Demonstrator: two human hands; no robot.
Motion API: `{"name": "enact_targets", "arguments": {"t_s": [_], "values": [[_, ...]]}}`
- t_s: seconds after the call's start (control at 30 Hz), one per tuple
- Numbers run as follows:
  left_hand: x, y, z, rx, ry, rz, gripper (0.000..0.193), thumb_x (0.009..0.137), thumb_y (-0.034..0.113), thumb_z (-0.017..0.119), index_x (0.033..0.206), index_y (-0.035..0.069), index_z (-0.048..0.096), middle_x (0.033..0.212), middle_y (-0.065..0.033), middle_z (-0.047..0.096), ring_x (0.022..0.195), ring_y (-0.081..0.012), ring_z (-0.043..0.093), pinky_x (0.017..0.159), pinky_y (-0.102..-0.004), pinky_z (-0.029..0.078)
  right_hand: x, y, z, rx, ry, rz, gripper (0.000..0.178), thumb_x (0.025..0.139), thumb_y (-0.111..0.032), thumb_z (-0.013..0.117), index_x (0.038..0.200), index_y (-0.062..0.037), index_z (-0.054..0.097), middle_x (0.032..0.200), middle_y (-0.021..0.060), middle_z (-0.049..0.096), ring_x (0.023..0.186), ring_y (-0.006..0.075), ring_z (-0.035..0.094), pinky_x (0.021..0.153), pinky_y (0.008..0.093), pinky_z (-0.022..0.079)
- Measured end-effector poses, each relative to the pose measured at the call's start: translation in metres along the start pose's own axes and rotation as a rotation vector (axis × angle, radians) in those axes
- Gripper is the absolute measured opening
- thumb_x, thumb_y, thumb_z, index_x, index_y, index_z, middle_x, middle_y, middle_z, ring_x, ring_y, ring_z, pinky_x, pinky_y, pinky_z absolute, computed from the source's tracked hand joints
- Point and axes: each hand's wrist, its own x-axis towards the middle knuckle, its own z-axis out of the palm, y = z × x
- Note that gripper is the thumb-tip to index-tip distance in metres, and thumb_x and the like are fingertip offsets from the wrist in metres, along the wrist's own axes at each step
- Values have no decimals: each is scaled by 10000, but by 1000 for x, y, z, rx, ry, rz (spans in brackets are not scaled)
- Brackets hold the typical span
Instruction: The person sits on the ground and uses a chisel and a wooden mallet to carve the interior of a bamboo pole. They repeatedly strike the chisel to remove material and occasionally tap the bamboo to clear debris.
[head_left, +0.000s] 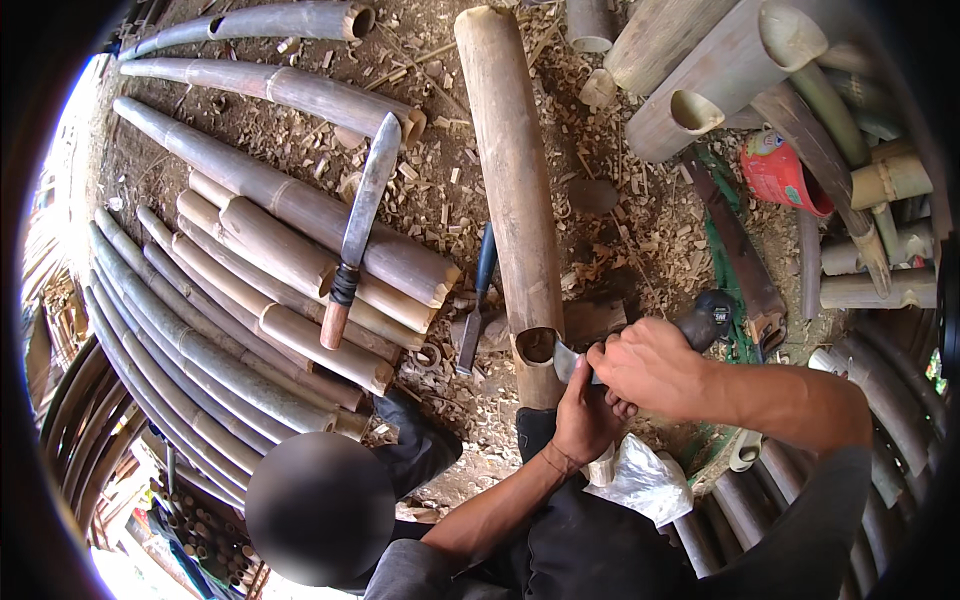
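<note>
A thick bamboo tube (510, 180) lies lengthwise before me, its near end close to my legs. Near that end an oval hole (537, 346) is cut in its wall. Beside the hole I hold a knife with a short metal blade (566, 362). My right hand (655, 368) is closed round it in a fist, which hides the handle. The thumb of my left hand (588, 418) presses along the blade, its other fingers curled beneath. Left of the tube, a chisel (480, 300) with a blue handle lies on the ground.
A machete (368, 205) rests across bamboo poles (290, 205) at left. On the right are a black tape measure (712, 316), a saw (735, 250), a red bucket (790, 178) and cut bamboo (705, 80). Wood chips cover the ground. Someone's blurred head (320, 510) is at lower left.
</note>
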Motion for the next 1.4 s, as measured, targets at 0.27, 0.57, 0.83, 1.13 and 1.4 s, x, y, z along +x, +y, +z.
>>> {"name": "enact_targets", "arguments": {"t_s": [0.27, 0.57, 0.83, 1.13, 1.4], "values": [[-7, 11, -1, 154, 221, 119, 265, 978, 339, 494, 897, 95, 558, 622, -6, 448, 626, -164, 468, 702, -337, 441, 17, 20, 7, 456, -233, 63, 264, 746, -212, 657, 982, -94, 652, 832, 158, 702, 812, 372, 685, 688, 453, 557], [-32, 58, -17, 1135, 403, 94, 494, 981, 308, 456, 707, -76, 598, 595, -107, 592, 496, -183, 585, 465, -312, 482, 12, -62, 93, 1124, 294, 391, 312, 814, -264, 672, 1067, -99, 595, 864, 173, 692, 822, 389, 673, 709, 448, 544], [-34, 101, -20, 1609, 322, 35, 591, 1000, 342, 410, 649, -102, 580, 531, -167, 598, 454, -235, 637, 447, -330, 523, 45, -112, 122, 1229, 501, 538, 368, 801, -178, 719, 1086, -9, 560, 881, 225, 678, 841, 411, 667, 711, 460, 548], [-35, 61, -7, 1152, 293, 177, 466, 1012, 407, 459, 935, -5, 663, 689, -64, 617, 523, -130, 548, 473, -260, 454, -2, -59, 87, 862, 374, 268, 449, 833, -230, 663, 1180, -10, 483, 901, 223, 650, 818, 427, 663, 712, 477, 547], [-9, 15, -24, 235, 39, -20, 507, 1027, 430, 415, 1417, 107, 438, 1044, 29, 596, 711, -80, 493, 721, -290, 418, -13, -37, 20, 134, -20, 148, 327, 841, -187, 628, 1057, 54, 588, 677, 130, 676, 653, 296, 698, 576, 390, 552]]}}
